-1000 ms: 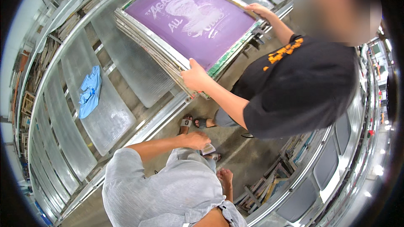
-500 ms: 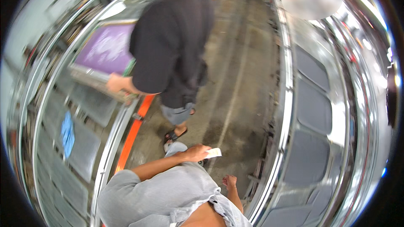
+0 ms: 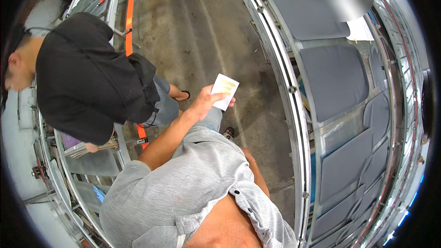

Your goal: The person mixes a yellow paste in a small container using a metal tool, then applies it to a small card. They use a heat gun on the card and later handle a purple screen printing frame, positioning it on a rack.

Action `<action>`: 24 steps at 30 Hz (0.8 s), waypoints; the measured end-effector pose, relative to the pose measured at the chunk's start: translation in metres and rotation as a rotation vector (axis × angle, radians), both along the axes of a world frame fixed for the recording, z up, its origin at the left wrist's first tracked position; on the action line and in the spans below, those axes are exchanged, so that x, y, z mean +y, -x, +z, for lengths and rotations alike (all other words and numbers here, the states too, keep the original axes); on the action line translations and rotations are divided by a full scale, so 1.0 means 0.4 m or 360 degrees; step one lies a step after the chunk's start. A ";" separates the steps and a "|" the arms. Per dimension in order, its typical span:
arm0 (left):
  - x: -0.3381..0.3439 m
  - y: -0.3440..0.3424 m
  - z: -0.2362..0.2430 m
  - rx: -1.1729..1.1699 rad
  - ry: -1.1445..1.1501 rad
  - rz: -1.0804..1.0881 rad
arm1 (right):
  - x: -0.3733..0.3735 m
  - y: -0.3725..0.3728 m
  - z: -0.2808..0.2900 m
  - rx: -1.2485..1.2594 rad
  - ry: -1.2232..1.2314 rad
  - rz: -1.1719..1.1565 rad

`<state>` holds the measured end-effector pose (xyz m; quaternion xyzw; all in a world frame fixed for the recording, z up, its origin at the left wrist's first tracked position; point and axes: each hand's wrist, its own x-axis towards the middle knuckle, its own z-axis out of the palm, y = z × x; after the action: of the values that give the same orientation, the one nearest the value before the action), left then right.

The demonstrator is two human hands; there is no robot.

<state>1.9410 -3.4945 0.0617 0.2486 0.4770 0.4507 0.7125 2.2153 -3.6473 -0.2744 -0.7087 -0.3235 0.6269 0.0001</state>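
Out in front of me over the aisle, my left hand [image 3: 202,103] is closed on a small white card [image 3: 223,93] with yellow marks. My thumb lies across its face and fingertips show at its far edge. It is flat and rectangular; I cannot tell if it is a card or a thin pack. My right forearm [image 3: 258,172] hangs by my side, partly behind my grey shirt, and that hand is hidden.
On the left, a co-worker in a black shirt [image 3: 87,78] bends over a long rack, a hand at a purple-faced frame [image 3: 70,141]. A blue cloth [image 3: 98,194] lies nearby. An orange strip [image 3: 130,14] edges that side. Along the right, a metal rail [image 3: 294,89] borders grey panels [image 3: 333,80].
My left hand has risen, turning the white card's face into view. My right hand has gone out of sight. The co-worker and the purple-faced frame now appear farther left and lower.
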 end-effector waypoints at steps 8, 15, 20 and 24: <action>0.358 0.124 -0.021 -0.0004 -0.0001 0.0049 | 0.440 0.116 0.185 0.0331 -0.0721 0.0369; 0.583 0.367 0.001 0.0236 -0.0062 0.0322 | 1.103 0.533 0.740 0.1377 -0.0584 -0.0329; 0.681 0.476 0.036 0.0342 0.0059 0.0473 | 1.307 0.806 0.891 0.1270 -0.0644 0.0185; 0.761 0.550 0.031 0.0238 0.0144 0.0622 | 1.453 0.929 0.849 0.1354 -0.0219 0.0130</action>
<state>1.7211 -3.1900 0.0740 0.1519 0.5873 0.5387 0.5846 1.8438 -3.0659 0.0654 -0.3722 -0.3636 0.8396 0.1558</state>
